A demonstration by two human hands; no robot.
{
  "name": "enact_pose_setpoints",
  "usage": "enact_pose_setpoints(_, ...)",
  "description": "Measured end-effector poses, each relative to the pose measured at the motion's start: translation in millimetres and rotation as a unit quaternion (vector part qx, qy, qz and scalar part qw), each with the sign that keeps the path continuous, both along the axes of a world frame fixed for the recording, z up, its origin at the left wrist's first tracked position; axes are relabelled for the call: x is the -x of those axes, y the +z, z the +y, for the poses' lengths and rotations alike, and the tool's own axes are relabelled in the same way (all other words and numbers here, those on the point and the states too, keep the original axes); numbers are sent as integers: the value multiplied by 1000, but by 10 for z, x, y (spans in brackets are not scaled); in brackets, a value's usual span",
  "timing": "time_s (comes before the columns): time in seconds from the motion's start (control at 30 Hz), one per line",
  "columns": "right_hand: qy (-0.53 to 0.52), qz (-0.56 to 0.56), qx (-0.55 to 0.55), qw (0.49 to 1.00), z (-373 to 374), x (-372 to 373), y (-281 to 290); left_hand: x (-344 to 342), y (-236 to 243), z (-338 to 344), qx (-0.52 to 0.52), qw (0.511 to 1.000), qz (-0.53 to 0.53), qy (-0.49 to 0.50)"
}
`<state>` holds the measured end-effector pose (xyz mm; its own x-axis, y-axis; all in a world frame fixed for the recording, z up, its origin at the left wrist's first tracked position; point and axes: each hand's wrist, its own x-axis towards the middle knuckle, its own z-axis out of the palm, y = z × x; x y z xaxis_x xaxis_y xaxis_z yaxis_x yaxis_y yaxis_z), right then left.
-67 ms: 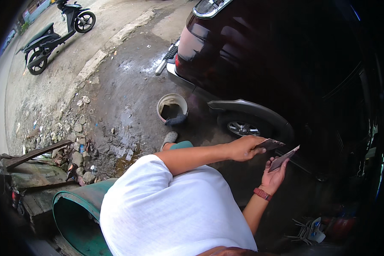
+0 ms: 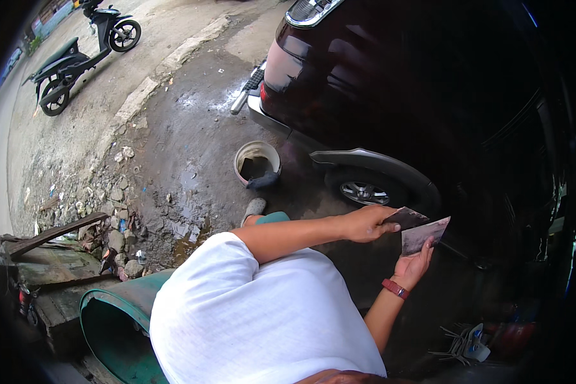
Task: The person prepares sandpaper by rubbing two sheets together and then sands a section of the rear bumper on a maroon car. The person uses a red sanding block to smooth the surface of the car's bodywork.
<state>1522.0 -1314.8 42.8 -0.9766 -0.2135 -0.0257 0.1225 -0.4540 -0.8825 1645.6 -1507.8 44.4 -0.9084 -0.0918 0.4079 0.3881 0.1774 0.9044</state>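
Note:
My left hand (image 2: 368, 224) is closed, its thumb pressed on a dark piece of sandpaper (image 2: 408, 219). Just below and to the right, my right hand (image 2: 416, 261), with a red watch on its wrist, grips a second, greyish-pink piece of sandpaper (image 2: 424, 235) by its lower right side. The face of this piece is turned up into view. The two pieces are close together and overlap in the picture; whether they touch I cannot tell. Both are held in front of the dark red vehicle (image 2: 365, 89), near its wheel (image 2: 363, 192).
A whitish bucket (image 2: 257, 164) with a dark cloth over its rim stands on the wet ground beyond my foot. At the lower left lies a green drum (image 2: 125, 301), with rubble (image 2: 116, 240) and a wooden plank (image 2: 57, 235) nearby. A scooter (image 2: 77, 61) is parked far left.
My right hand has turned its piece of sandpaper from tilted to nearly flat toward view, and its fingers shifted. The left hand has barely moved.

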Motion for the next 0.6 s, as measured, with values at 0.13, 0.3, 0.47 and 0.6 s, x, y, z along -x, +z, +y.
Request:
enact_pose_setpoints(0.13, 125, 107, -139, 977, 120, -250, -196, 88, 14, 188, 6, 993, -78, -91)
enact_pose_setpoints(0.3, 73, 8, -87, 993, 356, -81, -302, 163, -77, 352, -210, 950, -156, -172)
enact_pose_setpoints(0.47, 218, 42, 0, 975, 518, -375, -390, 411, -353, 281, -243, 941, -157, -178)
enact_pose_setpoints(0.6, 182, -12, 190, 965, 762, -339, -461, 683, -334, 266, -301, 925, -136, -189)
